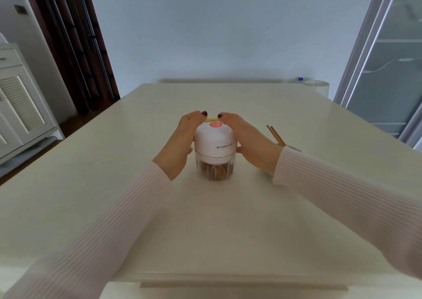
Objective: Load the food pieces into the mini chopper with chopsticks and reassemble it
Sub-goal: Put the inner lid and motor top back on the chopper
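The mini chopper [214, 149] stands upright at the middle of the white table [205, 225]. Its white motor top with an orange button sits on the clear cup, and brown food pieces [217, 172] show through the cup's wall. My left hand [182, 142] cups the left side of the white top, and my right hand [251, 138] cups the right side. Fingertips of both hands curl over the back of the top. A pair of brown chopsticks [276, 135] lies on the table just behind my right wrist, partly hidden by it.
A small yellow object [211, 119] peeks out behind the chopper between my fingertips. A white round container [317, 86] and a blue-capped bottle [300, 79] stand past the table's far right corner. A white louvred cabinet [18, 106] is at the left.
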